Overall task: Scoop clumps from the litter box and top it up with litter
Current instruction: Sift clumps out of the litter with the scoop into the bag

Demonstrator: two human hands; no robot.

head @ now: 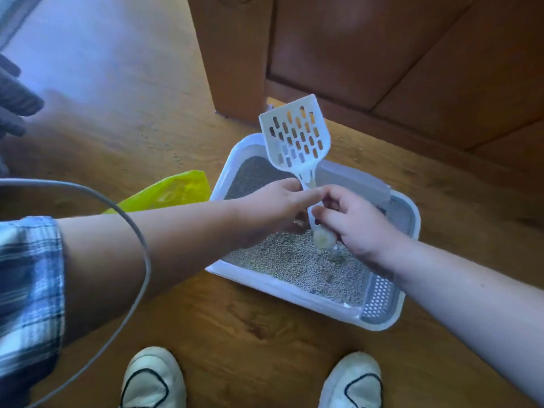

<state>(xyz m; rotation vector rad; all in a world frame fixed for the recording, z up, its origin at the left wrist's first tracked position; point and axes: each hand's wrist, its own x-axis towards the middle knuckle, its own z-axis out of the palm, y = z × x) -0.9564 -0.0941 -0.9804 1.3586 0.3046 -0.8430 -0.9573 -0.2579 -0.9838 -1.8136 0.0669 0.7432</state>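
The wooden floor fills most of what I see, and the white litter box sits on it at an angle. Behind the box stands brown panelled woodwork, one of its corners close to the box's far end. Grey litter covers the inside of the box. A perforated grey step fills its near right corner, and a pale grey block sits on its far right side.

A plaid sleeve covers the person's upper left arm, well to the left of the box. A yellow plastic bag lies on the floor just beside the box's left edge. On the near side of the box stand two white shoes.

The white slotted scoop is held upright above the middle of the box, head up, with nothing in its head. The left hand reaches in over the left rim and pinches the handle just below the head, thumb against forefinger. The right hand is over the right half, fingers curled around the lower handle.

A grey cable loops across the left forearm. A small yellowish lump shows under the right hand, just above the litter; I cannot tell what it is. A few stray grains dot the floor left of the box's far end.
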